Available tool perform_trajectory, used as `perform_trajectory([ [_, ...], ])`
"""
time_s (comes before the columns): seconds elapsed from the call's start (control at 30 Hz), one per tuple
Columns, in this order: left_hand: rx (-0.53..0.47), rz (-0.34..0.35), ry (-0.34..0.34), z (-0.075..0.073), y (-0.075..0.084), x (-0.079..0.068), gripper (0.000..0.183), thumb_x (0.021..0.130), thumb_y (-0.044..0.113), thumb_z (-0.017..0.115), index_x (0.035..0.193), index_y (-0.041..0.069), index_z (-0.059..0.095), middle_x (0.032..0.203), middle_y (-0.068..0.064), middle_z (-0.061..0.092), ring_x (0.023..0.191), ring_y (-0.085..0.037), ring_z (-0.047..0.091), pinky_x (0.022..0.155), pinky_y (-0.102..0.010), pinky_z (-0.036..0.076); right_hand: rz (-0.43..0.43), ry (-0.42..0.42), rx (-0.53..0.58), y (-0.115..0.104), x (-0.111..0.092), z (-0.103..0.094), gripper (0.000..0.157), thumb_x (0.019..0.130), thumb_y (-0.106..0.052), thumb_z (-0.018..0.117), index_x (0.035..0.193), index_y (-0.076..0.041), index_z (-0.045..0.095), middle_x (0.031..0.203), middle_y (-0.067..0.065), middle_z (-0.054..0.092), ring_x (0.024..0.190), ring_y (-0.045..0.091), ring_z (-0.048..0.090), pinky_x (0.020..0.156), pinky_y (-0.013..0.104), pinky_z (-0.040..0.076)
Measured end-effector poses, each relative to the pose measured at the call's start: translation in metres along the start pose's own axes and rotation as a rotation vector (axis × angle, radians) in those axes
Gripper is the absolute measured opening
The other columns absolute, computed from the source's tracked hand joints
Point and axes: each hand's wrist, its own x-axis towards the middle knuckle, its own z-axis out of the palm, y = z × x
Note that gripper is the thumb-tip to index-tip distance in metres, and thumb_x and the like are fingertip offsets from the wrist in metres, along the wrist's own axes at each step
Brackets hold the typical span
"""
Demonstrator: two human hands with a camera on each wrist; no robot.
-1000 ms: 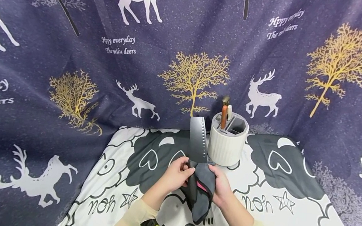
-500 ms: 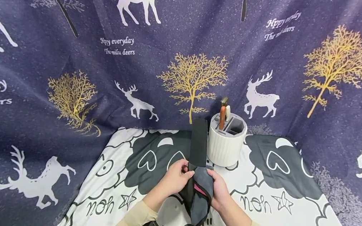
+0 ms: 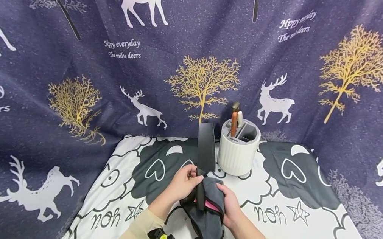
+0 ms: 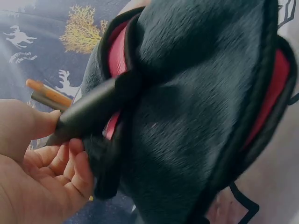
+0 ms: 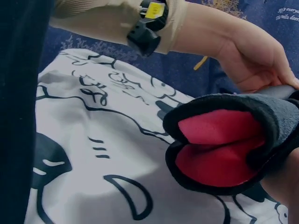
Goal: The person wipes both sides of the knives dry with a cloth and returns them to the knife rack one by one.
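In the head view my left hand (image 3: 183, 183) pinches a broad-bladed black knife (image 3: 207, 147) where blade and handle meet. The blade points up and away; the handle slants down over a grey cloth (image 3: 211, 223) with black edging and a pink lining. My right hand (image 3: 230, 204) grips that cloth from its right side. Seen from the left wrist, thumb and fingers pinch the dark handle (image 4: 93, 105) close beside the folded cloth (image 4: 187, 102). The right wrist view shows the pink inside of the cloth (image 5: 219, 144); most of the right hand is hidden there.
A white ribbed knife holder (image 3: 237, 155) stands just right of the blade, with several handles in its grey top. The patterned white-and-grey cover (image 3: 275, 214) spreads under the hands. A dark blue curtain (image 3: 172, 30) with deer and trees hangs behind.
The knife has turned in the left hand and its handle now shows apart from the cloth. The right hand and the cloth have shifted slightly down and away from the handle.
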Motion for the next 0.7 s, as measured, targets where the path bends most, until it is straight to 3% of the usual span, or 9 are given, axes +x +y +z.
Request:
perform_trajectory([
  [0.23, -0.121, -0.059, -0.024, 0.001, -0.002, 0.003, 0.019, 0.098, 0.012, 0.068, 0.109, -0.003, 0.061, 0.087, 0.0, 0.053, 0.064, -0.005, 0.056, 0.055, -0.022, 0.052, 0.038, -0.027, -0.025, 0.013, -0.006, -0.001, 0.029, 0.111, -0.031, 0.032, 0.125, -0.014, 0.05, 0.106, -0.007, 0.068, 0.098, 0.007, 0.067, 0.093, 0.023, 0.055],
  [0.47, -0.16, -0.092, -0.018, 0.004, -0.01, 0.005, 0.023, 0.098, 0.014, 0.068, 0.113, -0.002, 0.06, 0.081, -0.001, 0.059, 0.058, -0.008, 0.062, 0.054, -0.027, 0.057, 0.052, 0.008, -0.077, 0.017, -0.013, -0.006, 0.028, 0.11, -0.034, 0.037, 0.126, -0.015, 0.05, 0.103, -0.009, 0.066, 0.094, 0.004, 0.065, 0.089, 0.022, 0.053],
  [0.7, -0.153, -0.057, 0.024, 0.011, -0.015, 0.005, 0.021, 0.098, 0.012, 0.069, 0.104, -0.004, 0.056, 0.078, 0.0, 0.054, 0.053, -0.006, 0.061, 0.05, -0.025, 0.056, 0.01, 0.067, -0.145, 0.013, -0.016, -0.01, 0.024, 0.109, -0.032, 0.039, 0.124, -0.016, 0.051, 0.101, -0.009, 0.066, 0.092, 0.004, 0.065, 0.086, 0.021, 0.054],
])
